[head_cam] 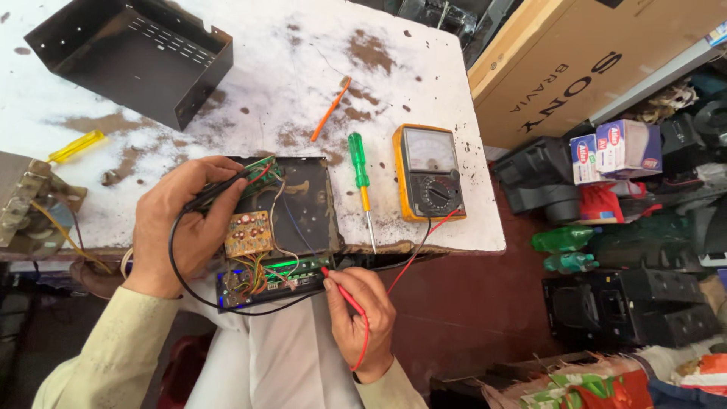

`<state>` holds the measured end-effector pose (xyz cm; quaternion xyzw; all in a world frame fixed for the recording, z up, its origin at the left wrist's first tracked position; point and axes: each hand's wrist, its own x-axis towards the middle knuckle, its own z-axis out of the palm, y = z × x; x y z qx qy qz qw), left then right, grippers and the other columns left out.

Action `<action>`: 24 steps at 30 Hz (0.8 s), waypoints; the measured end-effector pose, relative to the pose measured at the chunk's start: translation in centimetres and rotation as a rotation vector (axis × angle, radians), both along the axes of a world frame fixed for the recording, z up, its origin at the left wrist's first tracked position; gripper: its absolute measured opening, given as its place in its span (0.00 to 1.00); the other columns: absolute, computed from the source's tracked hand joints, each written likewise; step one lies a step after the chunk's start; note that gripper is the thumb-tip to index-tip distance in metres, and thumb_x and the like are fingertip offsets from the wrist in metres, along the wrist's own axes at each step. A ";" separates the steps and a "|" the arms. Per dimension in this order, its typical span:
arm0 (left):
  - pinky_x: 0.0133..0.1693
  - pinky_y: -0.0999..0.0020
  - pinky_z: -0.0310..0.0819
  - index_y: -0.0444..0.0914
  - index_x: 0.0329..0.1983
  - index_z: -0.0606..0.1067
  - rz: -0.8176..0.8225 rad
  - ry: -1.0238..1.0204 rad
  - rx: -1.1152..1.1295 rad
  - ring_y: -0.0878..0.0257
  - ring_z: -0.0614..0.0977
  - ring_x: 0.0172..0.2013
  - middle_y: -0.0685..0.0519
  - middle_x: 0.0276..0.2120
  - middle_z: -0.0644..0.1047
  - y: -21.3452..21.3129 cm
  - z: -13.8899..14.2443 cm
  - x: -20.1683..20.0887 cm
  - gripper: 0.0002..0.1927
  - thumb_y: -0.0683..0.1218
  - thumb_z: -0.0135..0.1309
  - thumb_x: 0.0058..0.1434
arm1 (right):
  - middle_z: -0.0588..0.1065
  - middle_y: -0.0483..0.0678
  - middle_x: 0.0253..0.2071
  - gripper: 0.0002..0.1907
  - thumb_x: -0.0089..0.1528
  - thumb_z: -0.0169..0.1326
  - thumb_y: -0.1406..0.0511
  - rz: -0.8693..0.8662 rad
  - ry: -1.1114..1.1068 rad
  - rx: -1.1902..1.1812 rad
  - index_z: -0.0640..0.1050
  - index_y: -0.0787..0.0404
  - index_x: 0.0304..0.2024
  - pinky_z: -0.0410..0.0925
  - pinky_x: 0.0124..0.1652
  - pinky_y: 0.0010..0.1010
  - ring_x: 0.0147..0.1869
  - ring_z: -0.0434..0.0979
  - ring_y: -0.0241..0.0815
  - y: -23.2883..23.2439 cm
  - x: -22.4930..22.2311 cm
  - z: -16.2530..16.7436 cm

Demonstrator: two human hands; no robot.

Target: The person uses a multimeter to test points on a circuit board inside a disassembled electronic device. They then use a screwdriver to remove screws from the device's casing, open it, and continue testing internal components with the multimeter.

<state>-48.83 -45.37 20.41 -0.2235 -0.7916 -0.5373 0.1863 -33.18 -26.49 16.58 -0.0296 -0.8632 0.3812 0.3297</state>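
An opened black electronic device (303, 204) with green and tan circuit boards and coloured wires lies at the near edge of the white table (250, 83). My left hand (185, 223) holds a black probe against the green board at the device's back. My right hand (360, 314) pinches a red probe, its tip touching the front board. Both leads run to a yellow analogue multimeter (428, 173) on the right.
A green-handled screwdriver (360, 178) lies between device and meter. An orange brush (331, 110), a yellow-handled tool (76, 146) and a black metal cover (132, 53) lie farther back. A transformer (30, 204) sits left. A cardboard box (591, 60), small boxes and black speakers crowd the right.
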 end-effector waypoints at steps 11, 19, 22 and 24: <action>0.44 0.64 0.76 0.35 0.41 0.78 -0.006 -0.003 -0.022 0.54 0.85 0.42 0.49 0.44 0.83 -0.2 0.0 -0.3 0.05 0.40 0.61 0.64 | 0.79 0.52 0.40 0.07 0.61 0.63 0.71 -0.004 -0.003 0.072 0.81 0.64 0.42 0.75 0.41 0.32 0.41 0.82 0.47 0.2 -0.2 0.3; 0.45 0.63 0.77 0.35 0.42 0.76 -0.019 0.075 0.027 0.53 0.84 0.43 0.49 0.43 0.81 -1.1 -1.5 -0.9 0.07 0.41 0.62 0.64 | 0.80 0.53 0.41 0.06 0.62 0.62 0.73 -0.015 0.083 0.044 0.81 0.67 0.42 0.74 0.45 0.33 0.44 0.81 0.46 0.3 -0.2 -0.6; 0.45 0.62 0.77 0.36 0.42 0.76 -0.018 0.082 0.012 0.52 0.84 0.43 0.49 0.43 0.81 -1.4 -1.5 -0.9 0.06 0.41 0.61 0.65 | 0.80 0.53 0.41 0.05 0.66 0.59 0.73 -0.073 0.111 -0.119 0.79 0.70 0.44 0.75 0.46 0.31 0.44 0.82 0.42 0.9 0.1 -0.9; 0.44 0.62 0.77 0.36 0.42 0.76 -0.022 0.085 0.008 0.51 0.84 0.43 0.49 0.43 0.81 -1.6 -1.4 -1.0 0.06 0.41 0.61 0.66 | 0.79 0.53 0.41 0.06 0.68 0.57 0.73 -0.061 0.078 -0.322 0.78 0.71 0.47 0.77 0.46 0.29 0.43 0.83 0.40 1.4 0.2 -1.1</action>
